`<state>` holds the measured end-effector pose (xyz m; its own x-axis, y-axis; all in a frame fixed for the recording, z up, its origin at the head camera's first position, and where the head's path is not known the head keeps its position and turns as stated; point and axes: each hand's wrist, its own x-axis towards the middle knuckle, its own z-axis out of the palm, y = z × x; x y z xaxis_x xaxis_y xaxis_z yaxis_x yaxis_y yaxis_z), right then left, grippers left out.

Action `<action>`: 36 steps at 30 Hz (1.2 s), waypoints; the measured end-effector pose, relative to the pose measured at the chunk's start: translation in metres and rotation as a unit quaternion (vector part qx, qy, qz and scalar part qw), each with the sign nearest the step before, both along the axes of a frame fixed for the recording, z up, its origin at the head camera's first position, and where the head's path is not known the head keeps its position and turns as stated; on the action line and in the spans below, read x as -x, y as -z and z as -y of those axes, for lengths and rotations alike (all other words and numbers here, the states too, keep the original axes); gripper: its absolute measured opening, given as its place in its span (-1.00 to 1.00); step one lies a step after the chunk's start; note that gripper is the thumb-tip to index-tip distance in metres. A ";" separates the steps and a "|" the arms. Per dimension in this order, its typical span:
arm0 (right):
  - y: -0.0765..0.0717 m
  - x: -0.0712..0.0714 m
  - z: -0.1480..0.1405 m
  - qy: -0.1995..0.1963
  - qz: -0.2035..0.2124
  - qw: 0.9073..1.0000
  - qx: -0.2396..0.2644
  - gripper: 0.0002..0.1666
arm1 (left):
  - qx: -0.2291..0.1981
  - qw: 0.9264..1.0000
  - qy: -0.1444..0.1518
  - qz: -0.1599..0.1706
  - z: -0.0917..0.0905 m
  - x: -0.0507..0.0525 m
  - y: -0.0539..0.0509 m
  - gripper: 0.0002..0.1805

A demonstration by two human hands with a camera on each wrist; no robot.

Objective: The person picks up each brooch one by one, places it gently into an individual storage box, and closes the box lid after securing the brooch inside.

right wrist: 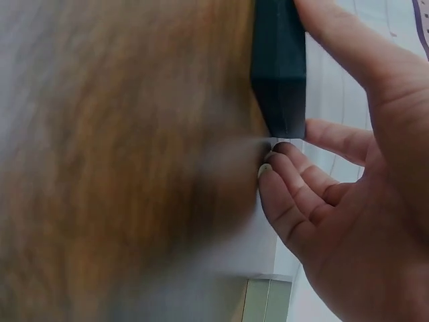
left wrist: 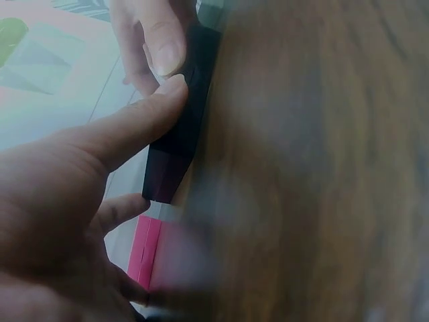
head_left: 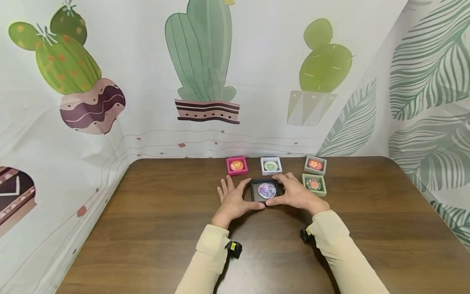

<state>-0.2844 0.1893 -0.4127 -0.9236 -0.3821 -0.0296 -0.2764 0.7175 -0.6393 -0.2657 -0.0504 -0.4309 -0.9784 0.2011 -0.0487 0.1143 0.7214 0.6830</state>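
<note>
Between my two hands is a square black box with a round purple patterned disc inside. My left hand holds its left part, thumb along the near side and index finger at the far left corner. The right hand grips the right part the same way, its thumb on the near side. In the left wrist view the two thumbs nearly meet on the side of the black box. Other fingers of both hands are spread off the box. Whether its underside touches the table cannot be told.
Behind stand a pink box and a white box, each with a round disc. To the right are a grey box and a green box. The brown wooden table meets a cactus-printed cloth.
</note>
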 end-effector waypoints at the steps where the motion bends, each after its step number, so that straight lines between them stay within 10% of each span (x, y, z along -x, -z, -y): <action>1: 0.000 0.000 0.000 0.001 0.003 1.000 0.002 0.18 | 0.002 1.000 0.000 0.003 0.000 0.000 0.001 0.10; 36: 0.006 -0.007 0.000 0.038 0.037 0.997 0.060 0.19 | -0.002 1.000 -0.010 -0.002 -0.001 -0.001 -0.001 0.09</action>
<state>-0.2777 0.1894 -0.4188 -0.9472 -0.3156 -0.0575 -0.1723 0.6517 -0.7386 -0.2645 -0.0490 -0.4302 -0.9822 0.1825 -0.0434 0.1036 0.7206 0.6856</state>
